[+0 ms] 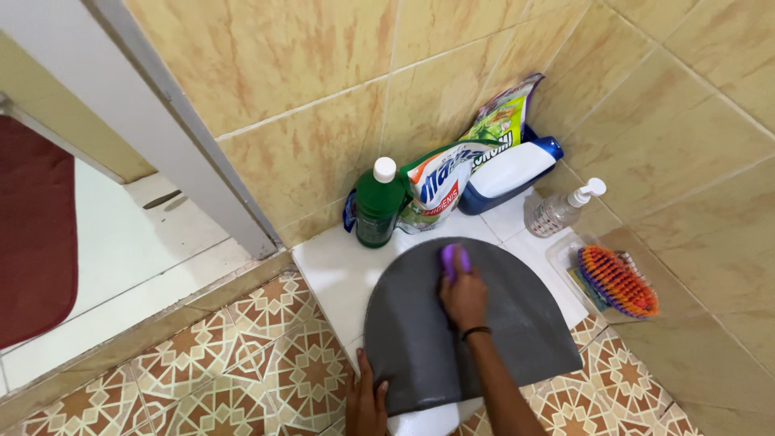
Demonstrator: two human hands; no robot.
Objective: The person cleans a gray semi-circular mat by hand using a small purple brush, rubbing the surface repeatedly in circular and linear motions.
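A grey half-round mat lies flat on a raised white tiled ledge. My right hand presses a purple scrubbing brush onto the mat near its far edge. A black band circles that wrist. My left hand rests on the mat's near left edge, fingers over the rim, holding it down.
Against the beige tiled wall stand a green bottle with a white cap, two refill pouches, a white and blue bottle and a clear pump bottle. An orange bristle brush sits in a clear tray. Patterned floor tiles, a doorway and a red rug lie left.
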